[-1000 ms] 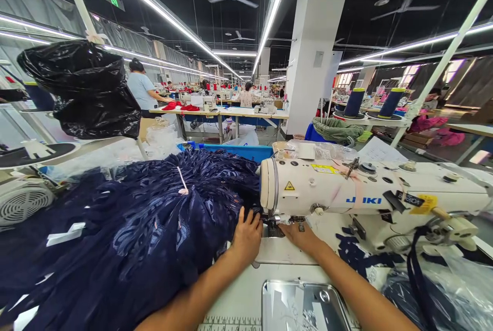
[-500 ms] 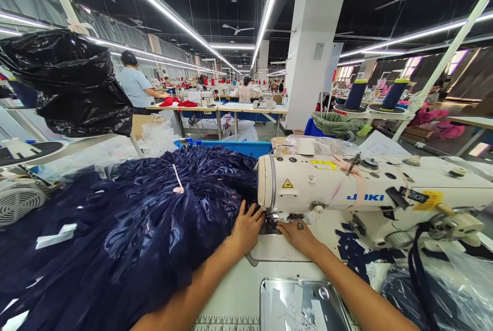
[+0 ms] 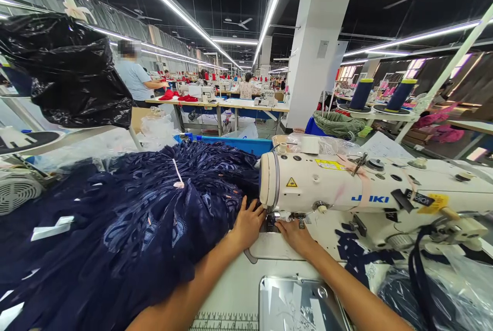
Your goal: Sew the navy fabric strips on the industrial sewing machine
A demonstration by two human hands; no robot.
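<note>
A large heap of navy embroidered fabric point(image 3: 146, 218) covers the table on the left and reaches the head of a white JUKI sewing machine point(image 3: 331, 182). My left hand point(image 3: 248, 223) rests on the fabric's edge just left of the needle area, its fingers spread and palm down. On the other side of the presser foot point(image 3: 270, 220), my right hand point(image 3: 296, 234) has thumb and fingers drawn together close to the foot. What its fingertips pinch is too small and dark to make out. Under the machine head, the needle itself is hidden.
In front lies a metal tray point(image 3: 287, 305) with white slips, beside a printed ruler point(image 3: 225, 322). Navy scraps point(image 3: 352, 249) and a plastic-wrapped bundle point(image 3: 416, 290) are at right. A black plastic bag point(image 3: 73, 74) hangs at left. Beyond, a person point(image 3: 133, 76) handles red cloth.
Both hands stay beside the presser foot, with hardly any movement. The whole view has shifted slightly. The person in the background has raised a forearm with red cloth.
</note>
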